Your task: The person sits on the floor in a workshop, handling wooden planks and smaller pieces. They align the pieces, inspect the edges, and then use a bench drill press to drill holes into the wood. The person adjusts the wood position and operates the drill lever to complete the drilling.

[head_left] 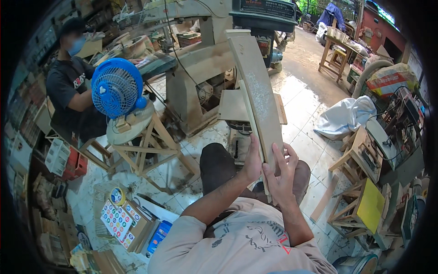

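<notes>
A long pale wooden board [261, 98] rises from my lap toward the drill machine, with whitish scuffs on its broad face. Along its left side runs a narrow wooden strip [250, 109]; I cannot tell whether it is a separate piece. My left hand [252, 160] grips the left edge near the close end, thumb up and the other fingers mostly hidden behind the wood. Around the right edge of that same end curls my right hand [281, 172], its thumb and fingertips on the wood.
A bench drill [263, 18] stands straight ahead, beyond a small wooden platform [233, 106]. To the left, a blue fan [117, 86] sits on a round stool, beside a masked person [73, 77]. Stools, a white sack [346, 116] and a loose plank [325, 198] lie right.
</notes>
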Available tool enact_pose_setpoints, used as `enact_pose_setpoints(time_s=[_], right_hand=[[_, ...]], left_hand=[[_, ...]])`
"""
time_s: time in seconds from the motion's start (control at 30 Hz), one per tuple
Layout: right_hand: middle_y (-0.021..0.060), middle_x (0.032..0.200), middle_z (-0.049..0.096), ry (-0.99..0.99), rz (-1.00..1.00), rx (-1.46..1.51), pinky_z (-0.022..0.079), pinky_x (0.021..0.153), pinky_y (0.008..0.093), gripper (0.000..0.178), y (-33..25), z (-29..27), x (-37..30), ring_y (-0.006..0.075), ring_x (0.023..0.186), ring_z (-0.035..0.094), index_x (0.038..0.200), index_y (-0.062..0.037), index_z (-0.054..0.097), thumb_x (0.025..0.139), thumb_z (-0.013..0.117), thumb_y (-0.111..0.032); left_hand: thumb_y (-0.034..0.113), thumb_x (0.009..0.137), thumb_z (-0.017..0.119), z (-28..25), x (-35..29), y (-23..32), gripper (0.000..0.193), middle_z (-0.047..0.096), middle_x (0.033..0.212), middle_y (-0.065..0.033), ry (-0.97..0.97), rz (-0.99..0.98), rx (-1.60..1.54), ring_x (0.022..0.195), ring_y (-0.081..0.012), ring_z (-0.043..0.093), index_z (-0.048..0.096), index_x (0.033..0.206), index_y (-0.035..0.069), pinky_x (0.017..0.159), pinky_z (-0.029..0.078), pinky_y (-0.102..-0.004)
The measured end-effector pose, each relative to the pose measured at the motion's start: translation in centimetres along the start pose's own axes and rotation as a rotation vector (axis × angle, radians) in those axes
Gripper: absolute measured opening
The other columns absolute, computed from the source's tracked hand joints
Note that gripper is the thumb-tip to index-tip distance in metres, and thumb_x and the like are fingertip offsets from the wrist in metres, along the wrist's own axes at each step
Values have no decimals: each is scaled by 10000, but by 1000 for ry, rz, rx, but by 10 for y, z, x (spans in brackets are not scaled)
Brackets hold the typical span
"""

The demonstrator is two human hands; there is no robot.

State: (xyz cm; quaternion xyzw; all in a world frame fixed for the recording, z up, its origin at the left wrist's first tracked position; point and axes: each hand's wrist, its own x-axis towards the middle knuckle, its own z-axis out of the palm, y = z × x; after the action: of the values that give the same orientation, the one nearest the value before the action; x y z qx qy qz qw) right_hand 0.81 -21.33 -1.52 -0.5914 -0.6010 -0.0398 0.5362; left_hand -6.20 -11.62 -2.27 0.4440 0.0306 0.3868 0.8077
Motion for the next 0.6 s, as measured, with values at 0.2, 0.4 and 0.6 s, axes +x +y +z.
enact_pose_setpoints(time_s=[0.2,0.4,0.6], right_hand=[[212,1295,371,-10,8,-30,415,941,410,534,-2,1,2,324,1157,361,1334,-72,535,827,695,-126],[216,1302,374,-24,4,-35,385,946,409,516,-1,0,2,325,1155,368,1336,-80,536,847,681,-154],[212,1304,371,-5,9,37,390,954,402,516,-5,1,2,318,1157,384,1323,-79,546,825,678,-80]], left_hand=[[766,870,95,6,-1,2,929,571,1122,-158,52,-47,-25,993,-249,617,405,1332,22,839,532,-375],[770,867,110,7,0,3,927,537,1183,-139,33,-20,7,1031,-243,594,387,1352,31,857,523,-384],[781,857,162,3,0,-1,922,518,1206,-119,-13,-10,-14,1053,-246,580,355,1387,52,870,517,-394]])
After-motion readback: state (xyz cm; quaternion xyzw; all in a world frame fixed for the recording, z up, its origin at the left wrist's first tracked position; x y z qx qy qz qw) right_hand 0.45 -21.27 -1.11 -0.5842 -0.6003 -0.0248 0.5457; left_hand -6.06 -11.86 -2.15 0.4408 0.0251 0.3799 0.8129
